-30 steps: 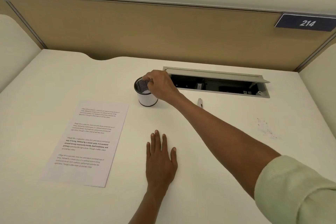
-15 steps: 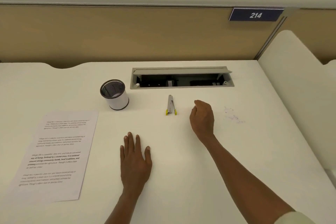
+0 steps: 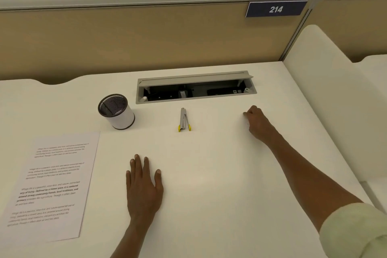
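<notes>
My left hand lies flat on the white desk, palm down with its fingers straight. Farther back on the right, my right hand has curled fingers, and its thumb and forefinger pinch together on the desk surface at some tiny dark specks. A small silver stapler with yellow tips lies between the hands, untouched. A white cup with a black mesh lining stands upright at the back left.
A printed sheet of paper lies flat at the left. An open grey cable tray is sunk into the desk behind the stapler. A tan partition with a "214" plate closes the back, and a white divider stands on the right.
My right hand left the cup's rim and swept right past the stapler to the specks. The view turned right. My left hand stayed flat.
</notes>
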`<state>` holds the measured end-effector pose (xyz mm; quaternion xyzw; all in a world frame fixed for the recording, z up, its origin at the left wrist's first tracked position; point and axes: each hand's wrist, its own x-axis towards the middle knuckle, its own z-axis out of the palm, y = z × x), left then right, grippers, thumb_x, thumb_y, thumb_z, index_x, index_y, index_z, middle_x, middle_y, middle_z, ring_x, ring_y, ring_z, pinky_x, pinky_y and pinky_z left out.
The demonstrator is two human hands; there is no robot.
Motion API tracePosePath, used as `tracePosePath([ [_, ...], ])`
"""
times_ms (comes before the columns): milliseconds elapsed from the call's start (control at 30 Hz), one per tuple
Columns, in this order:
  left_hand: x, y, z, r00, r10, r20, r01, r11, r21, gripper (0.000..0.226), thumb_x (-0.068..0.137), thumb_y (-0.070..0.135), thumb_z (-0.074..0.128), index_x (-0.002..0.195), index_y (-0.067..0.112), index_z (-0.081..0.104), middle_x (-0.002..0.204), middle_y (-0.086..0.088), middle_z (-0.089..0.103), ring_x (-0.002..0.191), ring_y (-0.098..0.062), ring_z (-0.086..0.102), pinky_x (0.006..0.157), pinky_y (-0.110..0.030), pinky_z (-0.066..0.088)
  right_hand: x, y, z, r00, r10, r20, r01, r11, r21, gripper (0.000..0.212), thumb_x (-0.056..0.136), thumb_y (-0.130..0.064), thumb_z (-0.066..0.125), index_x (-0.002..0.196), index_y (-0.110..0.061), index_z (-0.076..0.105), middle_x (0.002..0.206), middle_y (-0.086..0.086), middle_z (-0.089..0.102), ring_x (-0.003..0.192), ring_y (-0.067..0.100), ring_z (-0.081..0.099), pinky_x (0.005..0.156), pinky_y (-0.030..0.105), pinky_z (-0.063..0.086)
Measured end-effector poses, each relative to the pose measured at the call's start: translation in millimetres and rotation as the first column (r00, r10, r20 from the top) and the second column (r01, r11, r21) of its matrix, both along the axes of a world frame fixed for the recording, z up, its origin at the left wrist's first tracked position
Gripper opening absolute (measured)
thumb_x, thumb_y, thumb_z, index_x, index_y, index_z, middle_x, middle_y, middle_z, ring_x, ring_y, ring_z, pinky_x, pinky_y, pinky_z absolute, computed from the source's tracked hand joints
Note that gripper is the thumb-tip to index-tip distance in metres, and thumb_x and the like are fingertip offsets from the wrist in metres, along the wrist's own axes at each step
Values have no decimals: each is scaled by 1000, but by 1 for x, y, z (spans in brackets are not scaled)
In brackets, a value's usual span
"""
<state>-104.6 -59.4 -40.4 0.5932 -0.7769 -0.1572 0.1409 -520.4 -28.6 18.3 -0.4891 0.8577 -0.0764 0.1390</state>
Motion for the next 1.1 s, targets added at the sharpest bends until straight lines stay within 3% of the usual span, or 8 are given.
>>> tracePosePath([
  [167,-1,1,-1,1000,1,10,-1,1000,0,70,98,51,25,157,12,31,169,-6,13,156,-19,7,127,-39,9,5,24,-13,999,-16,48,23,990,-140,22,92,-28,38,89,-13,54,90,0,55,90,26,56,77,38,44],
  [267,-1,-1,-1,1000,0,12,0,1000,-5,71,99,52,23,156,11,32,168,-6,14,156,-19,8,127,-39,10,-3,19,-7,990,-115,86,131,967,-217,31,84,-8,43,99,3,68,96,19,61,95,39,60,85,43,49],
  [333,-1,-1,-1,1000,2,15,-2,1000,-3,70,99,52,24,156,11,33,168,-6,14,156,-20,9,127,-40,11,-8,11,7,982,-188,33,191,978,-90,30,82,9,48,107,11,62,109,29,55,104,43,54,90,44,46],
  [500,0,0,-1,1000,1,11,-1,1000,-4,71,98,52,23,156,12,32,169,-5,13,156,-19,7,127,-40,10,11,10,1,986,-155,-66,154,988,-22,32,79,4,24,79,10,56,87,31,52,76,43,55,60,37,46],
  [700,-1,0,0,1000,1,6,-1,1000,-4,70,98,51,24,156,12,33,168,-6,14,156,-20,8,127,-41,11,19,26,0,934,-354,-33,345,925,-157,20,85,6,51,102,10,60,110,28,53,103,42,53,89,42,47],
  [767,-1,0,0,1000,3,10,-3,1000,-3,69,99,51,24,156,12,33,169,-6,14,156,-20,8,127,-40,11,23,37,-2,885,-439,-157,437,898,-50,21,86,3,49,105,6,57,113,23,52,110,39,49,94,38,43],
  [1000,0,0,-1,1000,0,11,0,1000,0,70,99,51,25,156,12,32,169,-6,13,156,-20,8,127,-41,11,61,20,-3,849,-386,-361,454,882,126,19,85,-9,43,95,-14,58,89,2,58,93,21,49,79,30,38],
  [1100,1,-1,-2,1000,-2,10,2,1000,-6,69,99,50,25,155,11,33,168,-6,14,156,-21,9,126,-42,13,79,8,-2,908,-322,-266,365,922,131,51,70,9,16,96,-11,56,86,3,55,90,20,48,78,30,38],
])
